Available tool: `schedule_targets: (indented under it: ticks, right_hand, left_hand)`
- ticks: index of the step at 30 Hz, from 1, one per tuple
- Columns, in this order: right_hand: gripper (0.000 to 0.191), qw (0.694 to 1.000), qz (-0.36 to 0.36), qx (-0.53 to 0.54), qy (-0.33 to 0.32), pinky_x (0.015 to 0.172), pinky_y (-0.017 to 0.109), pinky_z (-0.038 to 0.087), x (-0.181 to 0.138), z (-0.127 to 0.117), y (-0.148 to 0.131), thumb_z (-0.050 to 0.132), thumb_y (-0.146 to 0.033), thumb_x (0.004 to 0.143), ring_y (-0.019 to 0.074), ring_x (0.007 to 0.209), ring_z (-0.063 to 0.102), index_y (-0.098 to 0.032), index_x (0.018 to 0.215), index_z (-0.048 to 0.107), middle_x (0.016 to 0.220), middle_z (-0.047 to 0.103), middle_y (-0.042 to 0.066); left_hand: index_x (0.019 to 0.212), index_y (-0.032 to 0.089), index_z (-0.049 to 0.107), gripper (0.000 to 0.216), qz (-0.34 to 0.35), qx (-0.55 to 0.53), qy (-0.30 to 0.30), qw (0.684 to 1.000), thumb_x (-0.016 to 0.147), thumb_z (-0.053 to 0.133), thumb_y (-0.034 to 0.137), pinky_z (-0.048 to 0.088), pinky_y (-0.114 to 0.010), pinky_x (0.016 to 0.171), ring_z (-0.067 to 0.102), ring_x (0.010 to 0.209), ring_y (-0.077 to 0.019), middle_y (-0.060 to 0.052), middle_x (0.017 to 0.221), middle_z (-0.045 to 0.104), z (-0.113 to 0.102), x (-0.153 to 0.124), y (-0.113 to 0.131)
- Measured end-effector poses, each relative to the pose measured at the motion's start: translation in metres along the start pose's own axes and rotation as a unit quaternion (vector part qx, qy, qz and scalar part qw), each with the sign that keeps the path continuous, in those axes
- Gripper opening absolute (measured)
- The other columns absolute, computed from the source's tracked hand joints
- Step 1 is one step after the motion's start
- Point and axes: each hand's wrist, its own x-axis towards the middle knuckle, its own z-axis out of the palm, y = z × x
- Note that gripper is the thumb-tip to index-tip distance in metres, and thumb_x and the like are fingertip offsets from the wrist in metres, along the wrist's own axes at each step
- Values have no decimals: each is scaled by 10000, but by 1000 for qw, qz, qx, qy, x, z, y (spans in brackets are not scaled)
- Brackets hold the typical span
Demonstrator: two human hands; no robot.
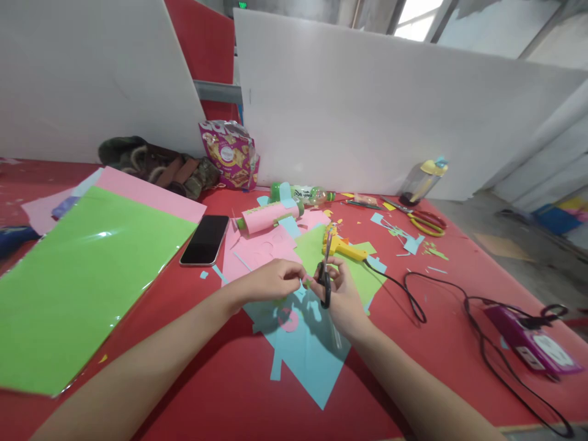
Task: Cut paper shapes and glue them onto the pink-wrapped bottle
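Note:
My right hand (342, 294) grips a pair of black scissors (326, 269), blades pointing up and away from me. My left hand (271, 278) is closed in a pinch on a small piece of paper (307, 282) right beside the scissor blades. Both hands hover over a cut blue sheet (307, 355) with a pink round scrap (289, 320) on it. Just beyond lie pink paper (257, 248), green paper (312, 248) and a yellow glue gun (342, 245).
A large green sheet (82, 275) over pink sheets lies at left, with a black phone (205, 239) beside it. A pink-wrapped roll (266, 217), green bottle (301, 194), snack bag (229, 153), red-yellow scissors (427, 222), clear bottle (420, 180), black cord (459, 306) and purple power strip (533, 340) sit around.

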Motion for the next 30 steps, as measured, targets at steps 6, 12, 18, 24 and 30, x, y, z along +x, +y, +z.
schedule_targets:
  ticks: [6, 12, 18, 24, 30]
  right_hand:
    - [455, 1000, -9, 3, 12, 485, 146, 367, -1, 0, -1, 685, -110, 541, 40, 512, 451, -232, 866, 390, 657, 480, -89]
    - [444, 1000, -10, 14, 15, 502, 156, 379, -1, 0, -1, 675, -109, 551, 46, 536, 463, -234, 871, 393, 670, 476, -83]
    - [425, 1000, -4, 3, 29, 485, 156, 350, 1, -2, -5, 676, -143, 563, 58, 560, 458, -233, 867, 393, 672, 466, -75]
    - [396, 996, 55, 24, -71, 532, 198, 387, -6, 1, -6, 696, -284, 594, 58, 543, 466, -231, 862, 409, 694, 423, -66]
    - [453, 977, 76, 66, -190, 501, 256, 423, -14, 4, -5, 626, -481, 631, 109, 586, 475, -244, 925, 376, 749, 411, -30]
  left_hand:
    - [617, 129, 488, 258, 14, 9, 29, 999, 767, 388, 313, 274, -181, 475, 360, 519, -76, 41, 537, 388, 9, 2, 1]
    - [538, 137, 412, 299, 19, 17, 59, 998, 777, 389, 316, 251, -188, 462, 326, 489, -68, 50, 496, 343, 12, 2, 1]
    - [561, 135, 449, 270, 24, 9, 97, 995, 777, 393, 286, 283, -193, 483, 367, 506, -72, 39, 526, 393, 2, 1, 1]
    - [592, 135, 472, 258, 22, -47, 175, 983, 785, 405, 293, 313, -189, 491, 395, 524, -75, 28, 557, 447, -17, -6, 9]
    - [608, 137, 469, 242, 21, -64, 188, 980, 788, 409, 286, 340, -184, 509, 434, 552, -79, 20, 589, 486, -25, -11, 15]
